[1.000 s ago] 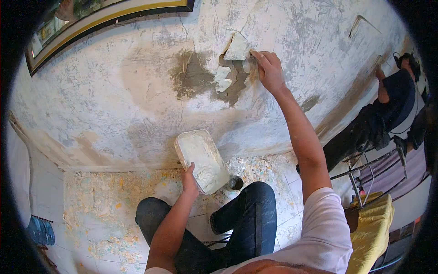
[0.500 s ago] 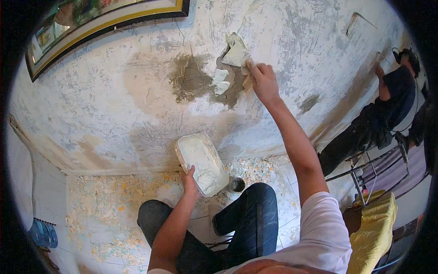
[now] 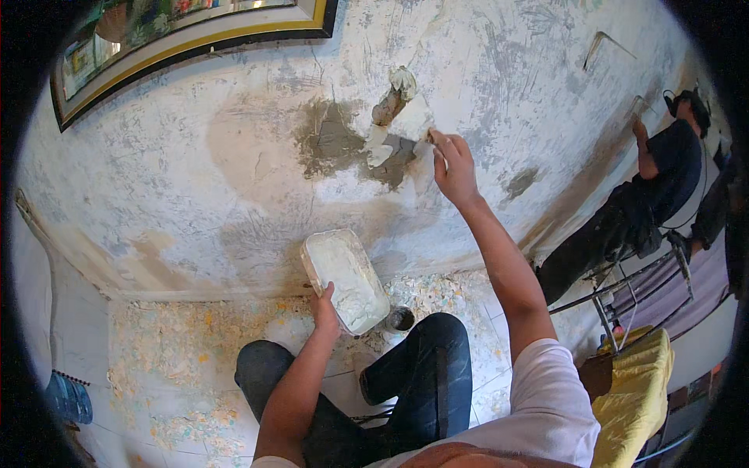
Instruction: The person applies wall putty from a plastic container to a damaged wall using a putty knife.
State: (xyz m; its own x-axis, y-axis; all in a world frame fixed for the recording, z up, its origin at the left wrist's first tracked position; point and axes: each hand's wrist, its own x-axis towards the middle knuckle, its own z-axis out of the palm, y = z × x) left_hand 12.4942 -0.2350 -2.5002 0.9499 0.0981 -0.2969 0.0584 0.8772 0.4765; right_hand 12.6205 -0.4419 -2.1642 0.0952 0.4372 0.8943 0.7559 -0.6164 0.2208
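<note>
My right hand [image 3: 456,165] grips the handle of a putty knife [image 3: 412,118], whose broad blade lies against the wall and is smeared with pale filler. Just above and left of the blade, a thick dab of wet filler [image 3: 402,81] sticks to the wall; another smear [image 3: 378,148] sits below it, over a dark grey patch [image 3: 334,139]. With my left hand [image 3: 324,310] I hold a rectangular white tub [image 3: 348,282] of pale filler, thumb over its rim, low in front of the wall. The fingers under the tub are hidden.
A framed picture [image 3: 195,39] hangs at upper left. Paint flakes [image 3: 179,343] litter the floor along the wall, beside a small cup [image 3: 401,318]. At right, another person [image 3: 655,179] works on the wall near a metal stand [image 3: 605,304] and a yellow cloth [image 3: 636,390].
My right hand has drawn the putty knife a little downward, leaving a dab of filler on the wall above the blade. My left hand and the tub have stayed nearly still.
</note>
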